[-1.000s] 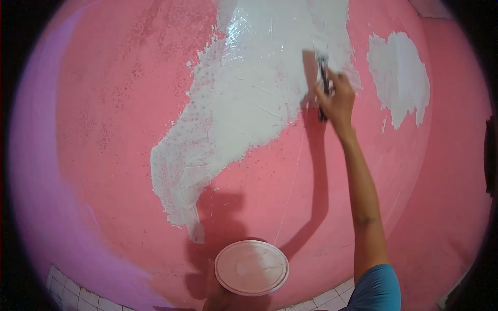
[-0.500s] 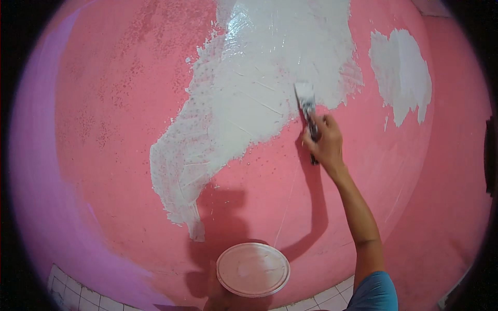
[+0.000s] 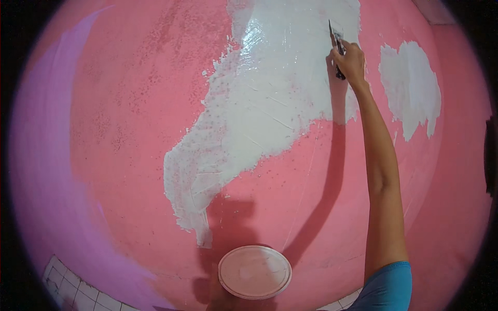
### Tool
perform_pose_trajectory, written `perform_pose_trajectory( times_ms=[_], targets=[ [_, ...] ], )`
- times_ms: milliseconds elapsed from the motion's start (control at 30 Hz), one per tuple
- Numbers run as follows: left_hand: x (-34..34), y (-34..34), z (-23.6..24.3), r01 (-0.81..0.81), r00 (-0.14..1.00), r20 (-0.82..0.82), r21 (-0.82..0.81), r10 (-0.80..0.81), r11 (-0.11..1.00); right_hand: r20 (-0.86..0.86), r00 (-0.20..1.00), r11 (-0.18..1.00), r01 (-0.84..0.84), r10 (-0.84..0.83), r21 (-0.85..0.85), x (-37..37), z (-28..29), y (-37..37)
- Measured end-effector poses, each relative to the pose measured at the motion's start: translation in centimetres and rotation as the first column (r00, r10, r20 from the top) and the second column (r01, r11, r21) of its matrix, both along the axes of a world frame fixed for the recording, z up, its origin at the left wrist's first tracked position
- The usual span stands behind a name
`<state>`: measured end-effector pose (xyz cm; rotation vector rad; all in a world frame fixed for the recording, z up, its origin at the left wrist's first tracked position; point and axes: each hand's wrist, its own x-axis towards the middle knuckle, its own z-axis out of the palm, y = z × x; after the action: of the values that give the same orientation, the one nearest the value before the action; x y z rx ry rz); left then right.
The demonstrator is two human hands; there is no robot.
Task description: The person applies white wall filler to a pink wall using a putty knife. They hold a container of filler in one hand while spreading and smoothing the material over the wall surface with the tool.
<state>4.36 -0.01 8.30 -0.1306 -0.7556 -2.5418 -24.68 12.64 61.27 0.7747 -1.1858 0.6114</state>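
My right hand [image 3: 351,63] is closed around the dark handle of a putty knife [image 3: 340,52]. Its blade, seen nearly edge-on, meets the wet white putty [image 3: 290,67] spread over the pink wall [image 3: 280,202], near the patch's upper right edge. At the bottom of the view a round, pale plastic lid [image 3: 255,272] with a raised rim is held out in front of the wall. A whitish smear lies on it. Below its left edge a dim brown shape appears to be my left hand [image 3: 223,297], supporting the lid; the fingers are hidden under it.
A separate white putty patch [image 3: 410,90] lies to the right. Purple paint [image 3: 39,155] runs down the wall's left side. Rough, pitted paint [image 3: 150,62] shows left of the large patch. White tiles [image 3: 78,295] line the bottom edge, and a dark object [image 3: 490,155] shows far right.
My right hand has moved up and slightly right with the putty knife, from the patch's lower edge onto its upper right part. The wall has shifted slightly in view; the lid stays low.
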Motion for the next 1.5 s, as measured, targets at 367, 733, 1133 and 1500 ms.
perform_pose_trajectory(
  times_ms=[367, 733, 1133, 1500],
  targets=[
    [0.0, -0.3, -0.4, -0.019, 1.0, 0.016, 0.018, 0.018, 1.0, -0.05, 0.99, 0.988, -0.123, 0.128, 0.089, 2.5, -13.9, -0.8],
    [-2.0, 1.4, 1.2, 0.041, 0.999, 0.03, 0.007, -0.041, 0.999, -0.235, 0.965, 0.989, 0.132, -0.113, 0.063, 0.1, 4.6, -1.0],
    [-5.0, 4.3, 2.6, 0.239, 0.969, 0.04, 0.092, -0.244, 0.967, -0.28, 0.954, 0.98, 0.149, -0.107, 0.135, -1.8, -9.4, 9.3],
    [-4.6, 14.5, -6.7, 0.059, 0.955, 0.278, 0.172, -0.106, 0.983, 0.914, -0.319, 0.445, -0.8, 0.251, -0.402, 8.0, -48.6, 24.0]
  ],
)
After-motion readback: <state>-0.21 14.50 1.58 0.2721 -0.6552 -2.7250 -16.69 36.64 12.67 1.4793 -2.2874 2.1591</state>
